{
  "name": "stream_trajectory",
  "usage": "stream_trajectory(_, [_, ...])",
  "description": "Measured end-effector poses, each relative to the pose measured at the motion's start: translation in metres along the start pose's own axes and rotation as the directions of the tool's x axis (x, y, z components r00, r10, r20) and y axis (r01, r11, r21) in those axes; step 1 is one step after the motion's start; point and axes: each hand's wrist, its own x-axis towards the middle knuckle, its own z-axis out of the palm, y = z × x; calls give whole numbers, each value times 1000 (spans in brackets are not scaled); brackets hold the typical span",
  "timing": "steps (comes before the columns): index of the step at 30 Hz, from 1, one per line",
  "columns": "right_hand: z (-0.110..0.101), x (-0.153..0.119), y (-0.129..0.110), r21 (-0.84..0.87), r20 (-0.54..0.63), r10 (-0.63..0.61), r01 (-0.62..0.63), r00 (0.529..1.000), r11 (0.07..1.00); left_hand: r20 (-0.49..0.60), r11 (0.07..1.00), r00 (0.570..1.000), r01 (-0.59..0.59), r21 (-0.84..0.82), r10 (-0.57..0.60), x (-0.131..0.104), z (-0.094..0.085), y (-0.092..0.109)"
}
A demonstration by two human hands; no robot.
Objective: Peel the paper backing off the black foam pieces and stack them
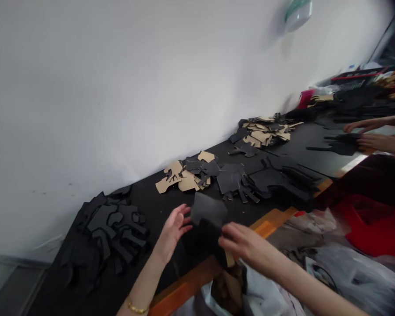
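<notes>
A flat black cut-out piece (pixel 210 208) is held up at the table's front edge, tilted, with a notch along its lower side. My right hand (pixel 242 240) has its fingers closed at the piece's lower right corner. At its left edge is my left hand (pixel 173 232), fingers spread; whether the fingertips touch the piece I cannot tell. Beyond my hands lies a loose heap of black and tan cut pieces (pixel 187 177). Larger black pieces with leg-like strips (pixel 232 180) lie beside that heap. To my left, thick black pieces (pixel 110 224) are piled up.
An open bag (pixel 213 292) with brown scraps sits below the table's orange front edge (pixel 184 281). Plastic bags (pixel 358 267) and red material (pixel 371 226) lie at the right. Farther along are another mixed heap (pixel 263 131) and another person's hands (pixel 378 142) over black pieces. A white wall backs the table.
</notes>
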Motion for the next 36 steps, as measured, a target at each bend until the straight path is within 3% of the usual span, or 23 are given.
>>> stream_trajectory(2, [3,-8,-21,10,11,-104,104,994,994,91,988,990,119,-98,-110,2,11,0])
stream_trajectory(5, [5,-23,-31,135,-66,-101,110,993,985,46,989,990,134,-60,-132,-2,26,-4])
stream_trajectory(7, [3,-29,-26,303,-198,87,-23,976,953,51,992,991,125,36,-126,-8,34,-4])
stream_trajectory(9, [-2,-28,-19,513,-254,386,-214,887,831,106,982,990,72,174,-92,-15,42,0])
stream_trajectory(11, [-6,-21,-14,698,-138,589,-344,796,629,169,952,985,-29,303,-24,-21,50,7])
stream_trajectory(12, [-8,-16,-13,760,-47,626,-378,779,528,190,932,982,-75,354,6,-24,54,10])
stream_trajectory(14, [-11,-7,-15,834,92,619,-400,780,379,224,898,974,-133,419,40,-28,59,16])
stream_trajectory(16, [-12,-1,-18,862,144,604,-399,784,313,249,880,967,-160,448,49,-30,62,18])
stream_trajectory(23, [-10,-4,-23,870,222,547,-418,807,264,285,862,958,-174,475,36,-32,63,16])
stream_trajectory(28, [-9,-6,-20,913,259,544,-386,798,133,273,844,960,-195,500,60,-32,63,16])
stream_trajectory(36, [-4,-6,-19,886,222,602,-416,767,204,293,782,954,-226,581,59,-26,62,19])
